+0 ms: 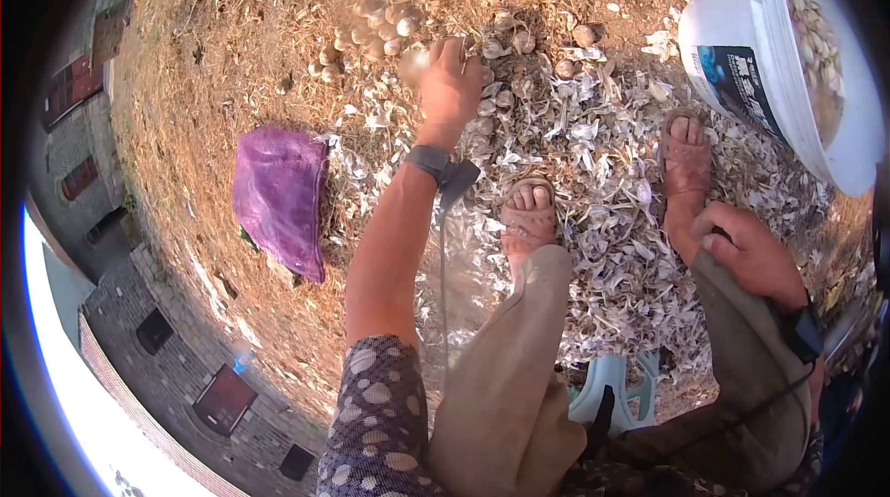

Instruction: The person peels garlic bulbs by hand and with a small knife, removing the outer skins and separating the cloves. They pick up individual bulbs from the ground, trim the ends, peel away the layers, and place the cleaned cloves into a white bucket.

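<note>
My left hand (pixel 450 87) reaches down at the edge of a loose heap of garlic bulbs (pixel 406 26). Its fingers curl toward the ground, and a pale blurred patch lies beside the thumb. Whatever the fingers grip, if anything, is hidden. Dark straps circle both wrists. Close to my right shin, my right hand (pixel 749 251) is closed, its palm turned out of sight, so I cannot see whether anything is inside. Dry garlic skins (pixel 612 265) cover the ground around my sandalled feet.
A white bucket (pixel 742 43) with peeled-looking garlic cloves (pixel 814 47) stands tilted in view at the upper right. The purple mesh bag (pixel 280 196) lies on the left. Below me is a pale blue plastic stool (pixel 612 390). Brick buildings (pixel 153 330) line the far left.
</note>
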Motion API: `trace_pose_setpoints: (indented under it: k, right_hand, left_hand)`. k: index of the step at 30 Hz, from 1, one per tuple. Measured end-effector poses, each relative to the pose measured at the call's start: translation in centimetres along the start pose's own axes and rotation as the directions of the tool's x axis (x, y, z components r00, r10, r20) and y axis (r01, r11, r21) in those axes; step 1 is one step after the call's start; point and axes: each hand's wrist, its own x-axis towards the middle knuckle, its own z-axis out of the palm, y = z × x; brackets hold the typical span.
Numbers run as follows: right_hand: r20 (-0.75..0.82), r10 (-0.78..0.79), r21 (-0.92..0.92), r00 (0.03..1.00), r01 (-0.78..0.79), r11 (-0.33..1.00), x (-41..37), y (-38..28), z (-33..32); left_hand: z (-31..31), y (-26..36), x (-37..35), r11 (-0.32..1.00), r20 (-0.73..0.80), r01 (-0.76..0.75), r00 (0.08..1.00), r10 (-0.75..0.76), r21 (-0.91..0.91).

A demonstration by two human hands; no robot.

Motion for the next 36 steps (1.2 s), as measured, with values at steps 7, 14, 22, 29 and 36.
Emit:
trace_pose_setpoints:
  k: [7,14,22,29,36]
  right_hand:
    - [-0.04,0.035,0.031,0.999,-0.034,0.999,-0.4,-0.1,-0.6]
    - [-0.041,0.025,0.032,0.999,-0.023,0.999,-0.6,0.3,-0.9]
    - [-0.06,0.008,0.045,0.998,-0.005,0.999,-1.1,0.9,-1.0]
    - [-0.07,-0.016,0.056,0.997,0.02,0.998,-1.2,1.8,-1.0]
    - [-0.076,-0.013,0.077,0.997,0.019,0.997,-1.3,2.2,-1.2]
  left_hand:
    - [3.9,1.0,0.6,0.999,0.268,0.03,0.963,-0.037,0.031]
    - [4.5,4.0,1.3,1.0,0.061,0.008,0.998,-0.008,0.008]
    - [5.5,5.3,2.2,0.983,0.512,0.121,0.841,-0.177,0.141]
    - [6.6,8.4,2.6,0.997,0.153,-0.075,0.986,0.071,0.024]
    - [11.0,12.1,3.5,0.984,0.323,-0.009,0.945,-0.049,0.176]
